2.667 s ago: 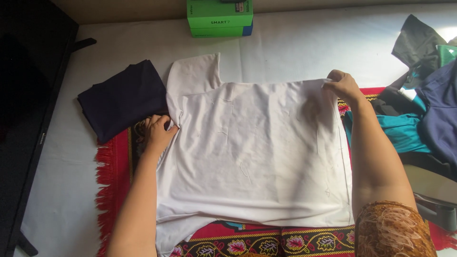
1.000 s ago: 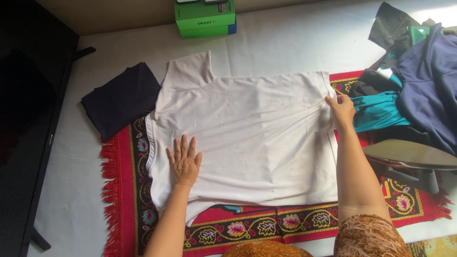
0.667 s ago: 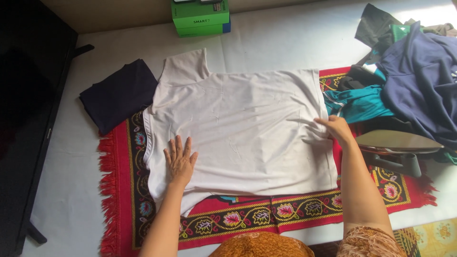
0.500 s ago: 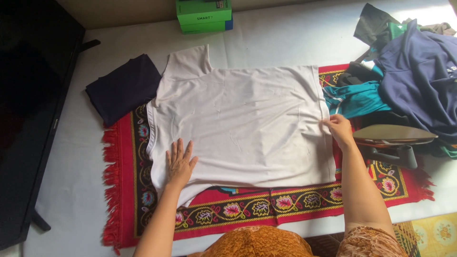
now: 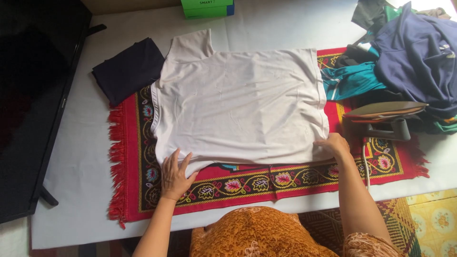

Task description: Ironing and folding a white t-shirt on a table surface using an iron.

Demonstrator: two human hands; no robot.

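Pressing both hands (image 5: 175, 175) (image 5: 333, 144) on shirt's (image 5: 238, 104) near hem.

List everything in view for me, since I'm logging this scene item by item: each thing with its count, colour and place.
white shirt: one, white, spread flat on the rug
rug: one, red with floral border and fringe, on the white sheet
white sheet: one, covering the surface
folded garment: one, dark navy, left of the shirt
clothes pile: several, navy, teal, dark, top right
iron: one, dark, resting tilted on the rug's right end
box: one, green, top edge
screen: one, black, far left
left hand: flat on the shirt's near left corner
right hand: on the shirt's near right corner
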